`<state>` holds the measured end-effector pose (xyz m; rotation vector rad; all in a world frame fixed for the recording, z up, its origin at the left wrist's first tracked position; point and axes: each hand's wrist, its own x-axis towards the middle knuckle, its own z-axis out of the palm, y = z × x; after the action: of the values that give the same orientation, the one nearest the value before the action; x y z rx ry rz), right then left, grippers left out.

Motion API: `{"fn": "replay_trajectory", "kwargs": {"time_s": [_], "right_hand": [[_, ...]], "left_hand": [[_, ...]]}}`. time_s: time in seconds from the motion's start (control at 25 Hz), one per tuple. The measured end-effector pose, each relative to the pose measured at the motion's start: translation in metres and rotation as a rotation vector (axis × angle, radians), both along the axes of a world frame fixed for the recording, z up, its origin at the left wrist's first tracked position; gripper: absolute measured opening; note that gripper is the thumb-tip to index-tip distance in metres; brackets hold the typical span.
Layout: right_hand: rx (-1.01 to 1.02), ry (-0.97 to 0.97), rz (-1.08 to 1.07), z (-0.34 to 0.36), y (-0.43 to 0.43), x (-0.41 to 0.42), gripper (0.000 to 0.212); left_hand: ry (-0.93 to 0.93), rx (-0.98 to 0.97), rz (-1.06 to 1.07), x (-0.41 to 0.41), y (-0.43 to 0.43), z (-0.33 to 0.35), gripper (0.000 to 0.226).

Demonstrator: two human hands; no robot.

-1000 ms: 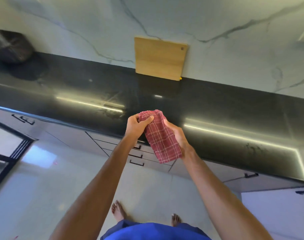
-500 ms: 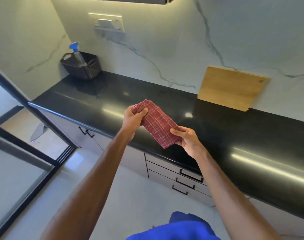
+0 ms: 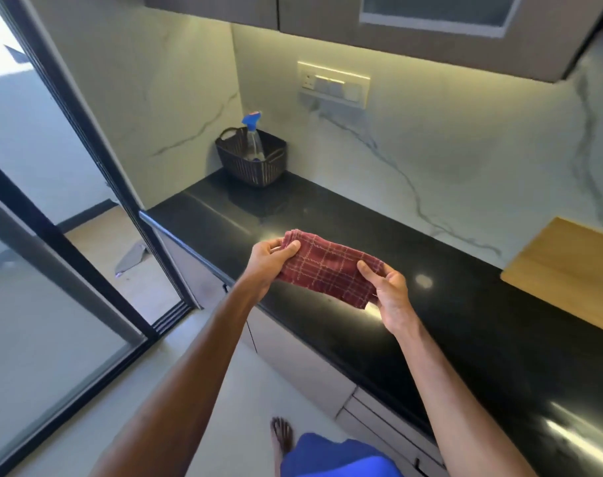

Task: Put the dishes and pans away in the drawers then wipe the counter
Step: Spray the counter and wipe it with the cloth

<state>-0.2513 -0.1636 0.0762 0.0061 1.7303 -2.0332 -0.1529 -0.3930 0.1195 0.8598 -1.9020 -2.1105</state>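
One basket (image 3: 251, 166) and one cutting board (image 3: 568, 277) flank the cloth (image 3: 327, 270) above the counter (image 3: 465, 339).

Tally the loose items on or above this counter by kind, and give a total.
red checked cloth: 1
dark woven basket: 1
spray bottle: 1
wooden cutting board: 1
Total: 4

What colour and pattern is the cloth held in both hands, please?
Dark red cloth with a pale checked grid, in the head view.
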Motion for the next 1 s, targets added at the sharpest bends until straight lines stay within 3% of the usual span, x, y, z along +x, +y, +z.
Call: {"fn": "replay_trajectory", "kwargs": {"time_s": [0.28, 0.48, 0.6, 0.72, 0.88, 1.0], "right_hand": [[0.072, 0.110, -0.030, 0.001, -0.145, -0.064, 0.016], [0.130, 0.119, -0.067, 0.007, -0.226, -0.103, 0.026], [0.089, 0.059, -0.108, 0.002, -0.270, -0.121, 0.032], [0.067, -0.006, -0.138, -0.006, -0.316, -0.134, 0.037], [0.011, -0.096, -0.170, -0.017, -0.395, -0.138, 0.041], [-0.061, -0.158, -0.186, -0.016, -0.461, -0.145, 0.041]], "left_hand": [[-0.021, -0.437, -0.004, -0.075, -0.140, 0.007, 0.028], [-0.002, -0.700, -0.043, -0.130, -0.224, 0.009, 0.021], [-0.026, -0.742, -0.144, -0.170, -0.278, 0.004, 0.019], [-0.099, -0.597, -0.213, -0.213, -0.343, -0.003, 0.026], [-0.207, -0.159, -0.263, -0.252, -0.437, -0.018, 0.046], [-0.164, 0.175, -0.264, -0.275, -0.495, -0.021, 0.041]]}}
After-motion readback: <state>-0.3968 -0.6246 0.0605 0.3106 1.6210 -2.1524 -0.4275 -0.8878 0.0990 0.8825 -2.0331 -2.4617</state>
